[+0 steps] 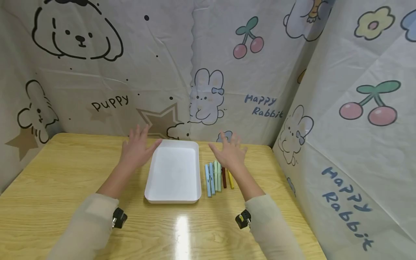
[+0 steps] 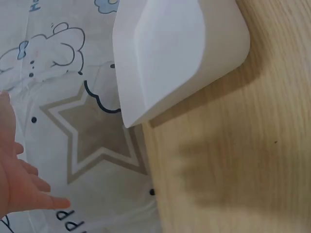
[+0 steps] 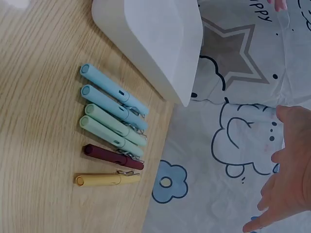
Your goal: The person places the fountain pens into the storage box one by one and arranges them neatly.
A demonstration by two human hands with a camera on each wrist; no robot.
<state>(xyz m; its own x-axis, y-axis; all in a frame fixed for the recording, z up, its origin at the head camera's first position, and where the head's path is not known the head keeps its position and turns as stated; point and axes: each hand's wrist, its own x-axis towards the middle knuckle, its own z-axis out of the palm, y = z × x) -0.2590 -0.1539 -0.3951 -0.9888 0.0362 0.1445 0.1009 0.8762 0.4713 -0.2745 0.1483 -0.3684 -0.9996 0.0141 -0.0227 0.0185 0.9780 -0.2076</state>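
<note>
- Six capped pens lie side by side on the counter, below the right grip and on its wrist side, clip ends toward it.
- Order, from left of that grip rightward: two blue pens, two green pens, dark red pen, yellow pen.
- White tray: between the right grip and the left grip, mostly wrist-side of both. Left thumb close to its far corner; contact unclear.
- Both grips: fingers spread, holding nothing.
- Pens look light, stiff, probably slick plastic; clips should limit rolling. Pinch mid-barrel. Green pair sits tight, so fingertip room looks poor; yellow has more.
- Tray looks light, rigid, smooth. Best held by opposite side walls, one per grip.
</note>
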